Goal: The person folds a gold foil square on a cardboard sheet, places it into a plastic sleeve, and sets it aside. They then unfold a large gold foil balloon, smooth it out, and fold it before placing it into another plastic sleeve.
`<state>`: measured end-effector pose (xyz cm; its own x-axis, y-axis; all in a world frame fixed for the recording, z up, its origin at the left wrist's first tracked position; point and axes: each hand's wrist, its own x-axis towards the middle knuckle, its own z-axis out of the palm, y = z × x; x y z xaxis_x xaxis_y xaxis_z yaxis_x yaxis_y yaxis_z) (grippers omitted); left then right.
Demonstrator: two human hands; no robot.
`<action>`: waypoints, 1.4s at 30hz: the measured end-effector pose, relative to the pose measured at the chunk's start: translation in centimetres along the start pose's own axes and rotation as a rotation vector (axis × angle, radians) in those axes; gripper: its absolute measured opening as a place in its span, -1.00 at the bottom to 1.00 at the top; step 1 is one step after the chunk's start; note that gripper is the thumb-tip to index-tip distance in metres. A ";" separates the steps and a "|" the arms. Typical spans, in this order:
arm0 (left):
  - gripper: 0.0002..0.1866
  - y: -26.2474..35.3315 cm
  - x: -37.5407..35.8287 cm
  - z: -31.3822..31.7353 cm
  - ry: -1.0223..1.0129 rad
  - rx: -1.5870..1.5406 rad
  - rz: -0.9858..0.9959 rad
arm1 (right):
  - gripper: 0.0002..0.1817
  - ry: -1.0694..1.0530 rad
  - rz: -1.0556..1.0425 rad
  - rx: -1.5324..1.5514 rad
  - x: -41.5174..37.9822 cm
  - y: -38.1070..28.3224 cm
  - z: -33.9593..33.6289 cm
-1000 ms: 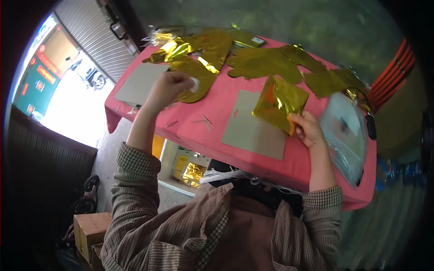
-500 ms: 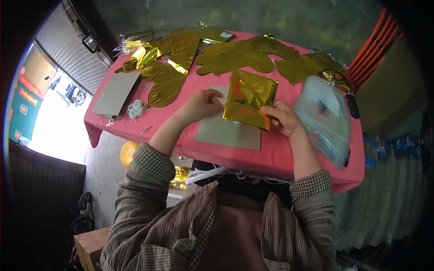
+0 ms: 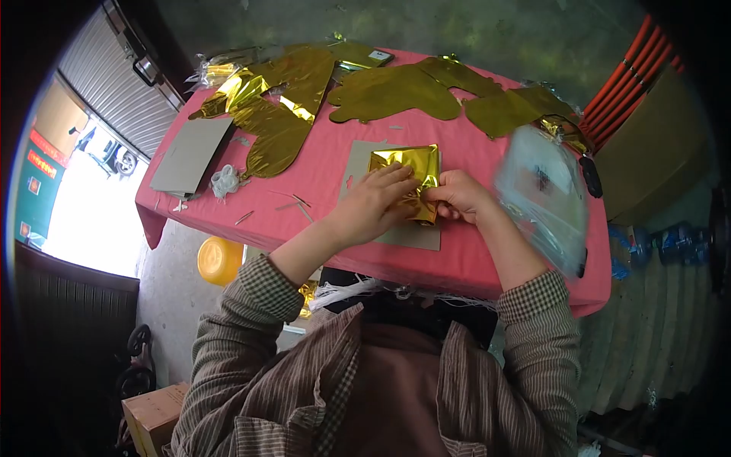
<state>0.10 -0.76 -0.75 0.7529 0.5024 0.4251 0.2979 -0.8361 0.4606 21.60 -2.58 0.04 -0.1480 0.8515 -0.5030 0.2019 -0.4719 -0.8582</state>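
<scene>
A folded gold foil balloon sheet (image 3: pixel 420 158) lies on a grey cardboard sheet (image 3: pixel 415 238) at the middle of the table. My left hand (image 3: pixel 379 204) rests flat across the foil, fingers stretched out and pressing on its left part. At the foil's right edge, my right hand (image 3: pixel 464 196) is closed, thumb and finger pinching the edge. The fingertips of that hand are partly hidden. Left of the cardboard, a few thin sticks (image 3: pixel 301 204) lie on the pink cloth.
Flat gold foil balloons (image 3: pixel 396 91) spread along the far side of the pink-covered table (image 3: pixel 266 217). At left are stacked grey cardboard sheets (image 3: pixel 192 158) and a bundle of white string (image 3: pixel 225 181). Clear plastic bags (image 3: pixel 542 202) lie at right. A yellow basin (image 3: pixel 219 260) stands on the floor.
The folded gold foil came down from the air onto the cardboard. My left hand moved right and flattened onto it; my right hand lowered with the foil, keeping its edge pinched.
</scene>
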 end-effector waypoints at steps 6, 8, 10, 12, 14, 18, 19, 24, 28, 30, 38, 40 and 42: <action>-0.40 -0.4 -0.6 1.1 -0.203 0.255 -0.056 | -0.68 0.065 -0.034 -0.043 -0.6 -0.6 0.7; -0.39 -0.2 -0.5 0.9 -0.225 0.273 -0.060 | -0.61 0.071 -0.037 -0.070 -0.5 -0.8 0.9; -0.38 -0.1 -0.5 0.9 -0.252 0.289 -0.068 | -0.56 0.111 -0.069 -0.169 -0.4 -0.9 1.2; -0.37 -0.1 -0.5 1.0 -0.254 0.323 -0.070 | -0.52 0.095 -0.073 -0.262 -0.8 -1.8 1.2; -0.37 0.0 -0.5 1.0 -0.265 0.337 -0.073 | -0.49 0.083 -0.078 -0.360 -1.4 -2.1 1.2; -0.36 0.0 -0.5 1.0 -0.253 0.346 -0.061 | -0.54 0.335 -0.194 -0.637 -2.1 -1.5 -0.5; -0.36 0.1 -0.5 1.0 -0.250 0.347 -0.059 | -0.56 0.438 -0.239 -0.804 -2.0 -1.1 -1.0; -0.36 0.1 -0.4 1.1 -0.250 0.358 -0.071 | -0.62 0.658 -0.758 -0.934 -1.2 1.2 1.4; -0.36 0.1 -0.4 1.0 -0.270 0.369 -0.067 | -0.53 0.539 -0.815 -1.012 0.7 2.2 3.1; -0.36 0.0 -0.4 1.0 -0.273 0.359 -0.075 | -0.48 0.505 -0.761 -1.056 1.3 2.7 3.1; -0.28 -0.7 -0.5 0.6 -0.238 0.135 -0.097 | -0.22 0.452 -0.593 -1.185 0.6 2.8 3.2; -0.30 -0.3 -0.3 -1.4 -0.244 -0.159 -0.184 | -0.20 0.453 -0.590 -1.193 0.7 3.0 3.2; -0.32 -1.7 -0.7 -2.7 -0.258 -0.287 -0.190 | -0.18 0.461 -0.593 -1.206 0.8 3.1 3.1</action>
<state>-2.52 0.85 0.23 0.8334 0.5394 0.1200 0.2974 -0.6209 0.7253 19.11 -4.09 -3.31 -0.2241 0.9589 0.1738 0.9461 0.2569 -0.1973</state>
